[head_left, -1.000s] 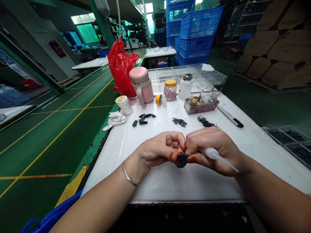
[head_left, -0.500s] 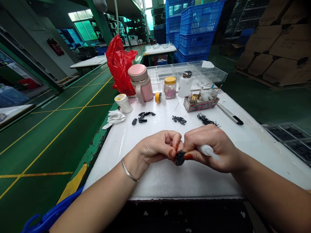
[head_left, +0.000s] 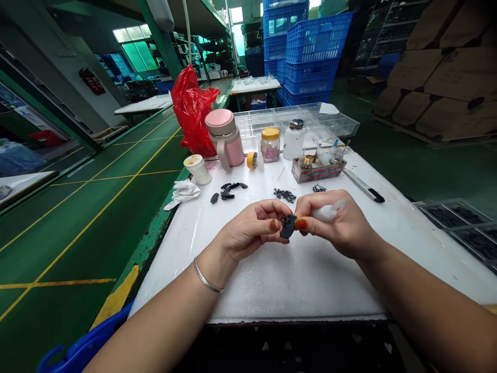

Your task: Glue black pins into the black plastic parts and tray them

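A small black plastic part (head_left: 288, 227) is pinched between the thumb and fingers of my left hand (head_left: 254, 228), above the front half of the white table. My right hand (head_left: 336, 220) is closed, with its thumb and forefinger tips against the part's right side. A translucent white squeeze bottle with a thin nozzle (head_left: 326, 212) is tucked in that same hand, nozzle pointing right and up. Beyond the hands lie a pile of small black rings (head_left: 284, 195), some thin black pins (head_left: 319, 188) partly hidden by my right hand, and several more black plastic parts (head_left: 232, 190).
Along the back stand a pink mug (head_left: 225, 137), a yellow-lidded jar (head_left: 270, 145), a white bottle (head_left: 294, 141) and a box of small bottles (head_left: 319, 173). A utility knife (head_left: 363, 185) lies right; white gloves (head_left: 182, 193) and a white tub (head_left: 198, 170) are left.
Both hands have risen slightly, away from me, and the black part has turned to show a broader face. The bottle's nozzle has swung from pointing down-right to up-right.
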Motion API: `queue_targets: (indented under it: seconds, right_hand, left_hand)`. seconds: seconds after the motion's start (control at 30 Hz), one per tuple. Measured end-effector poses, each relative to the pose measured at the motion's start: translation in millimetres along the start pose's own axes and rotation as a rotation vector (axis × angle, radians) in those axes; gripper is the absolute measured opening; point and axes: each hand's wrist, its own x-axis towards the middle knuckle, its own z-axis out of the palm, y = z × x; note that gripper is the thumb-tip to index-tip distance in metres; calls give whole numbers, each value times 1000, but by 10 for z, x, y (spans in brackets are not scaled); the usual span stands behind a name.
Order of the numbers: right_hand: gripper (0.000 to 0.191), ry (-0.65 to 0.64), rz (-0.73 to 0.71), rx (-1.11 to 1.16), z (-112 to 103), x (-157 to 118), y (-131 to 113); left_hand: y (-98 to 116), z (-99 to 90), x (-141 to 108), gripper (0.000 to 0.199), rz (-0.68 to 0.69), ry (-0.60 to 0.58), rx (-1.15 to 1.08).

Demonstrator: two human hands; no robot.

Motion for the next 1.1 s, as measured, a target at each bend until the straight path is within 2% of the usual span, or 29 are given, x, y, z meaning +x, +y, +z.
queue_targets:
  seconds: [0.2, 0.43, 0.7, 0.93, 1.1]
  right_hand:
    - [39, 159, 33, -112, 3, 35, 37]
    - [37, 211, 21, -185, 39, 49, 62]
    - [32, 207, 53, -198, 57, 38, 84]
    - [28, 189, 86, -186, 54, 40, 107]
    - [27, 182, 102, -207, 38, 51, 135]
  left_hand:
    - [14, 31, 1, 34, 240, 185, 198]
    - [-4, 144, -25, 35, 398, 329, 385]
    - [-22, 156, -39, 33, 508, 409, 649]
    - [-12, 151, -41, 31, 468, 388, 599]
    - [-6, 135, -35, 27, 512, 416, 678]
